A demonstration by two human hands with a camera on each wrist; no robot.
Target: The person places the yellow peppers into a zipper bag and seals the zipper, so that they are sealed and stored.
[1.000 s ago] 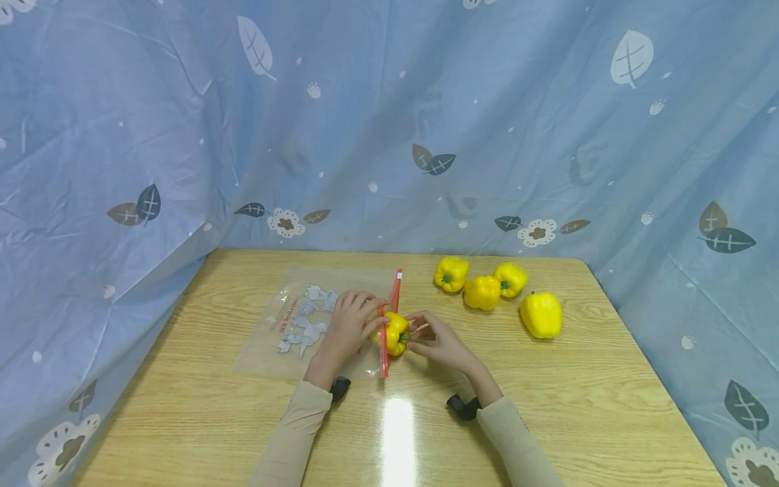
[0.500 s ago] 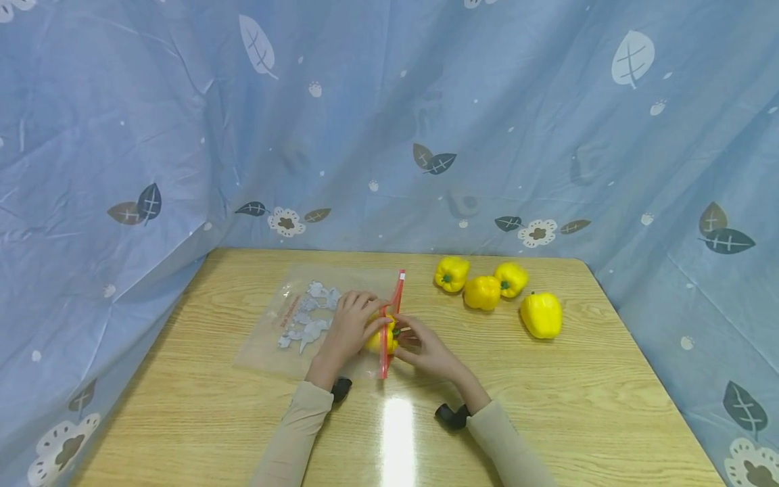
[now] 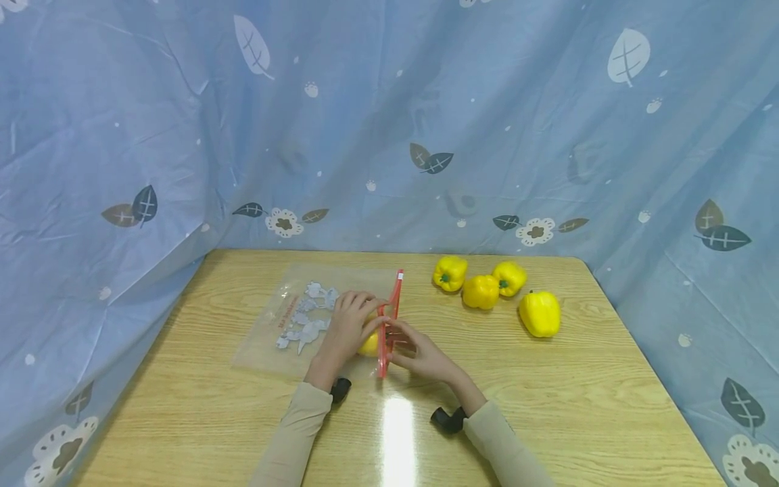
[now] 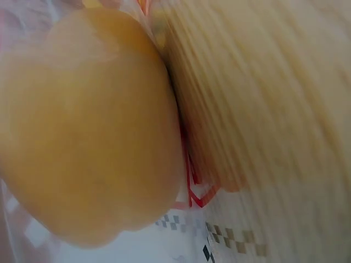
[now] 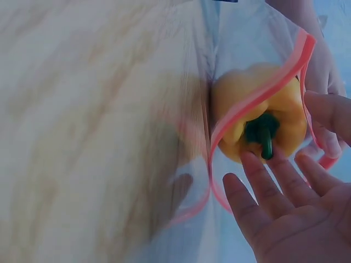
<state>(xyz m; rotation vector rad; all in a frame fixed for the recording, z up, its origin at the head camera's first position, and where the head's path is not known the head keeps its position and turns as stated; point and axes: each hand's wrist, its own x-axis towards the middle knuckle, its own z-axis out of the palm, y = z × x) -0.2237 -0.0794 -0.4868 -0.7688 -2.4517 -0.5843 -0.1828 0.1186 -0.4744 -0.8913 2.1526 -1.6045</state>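
A clear zip bag (image 3: 258,348) with a red zip edge (image 3: 396,295) lies flat on the table, its mouth facing right. Inside the mouth sits a yellow bell pepper (image 3: 368,345), green stem toward the opening in the right wrist view. My left hand (image 3: 351,328) lies over the bag and pinches the upper lip of the mouth. At the opening, my right hand (image 5: 299,213) has its fingers extended, with fingertips at the stem end of the pepper (image 5: 296,109). Through the film, the left wrist view shows the pepper's smooth side (image 4: 93,131) close up.
Several more yellow bell peppers lie at the back right: one at the left (image 3: 450,273), two touching (image 3: 481,292), and one nearer the right edge (image 3: 539,314). A blue patterned curtain (image 3: 377,122) surrounds the wooden table (image 3: 578,406) at the back and sides.
The pepper has moved left through the mouth into the bag, with my right hand following behind it. My left hand has kept its place on the bag's lip.
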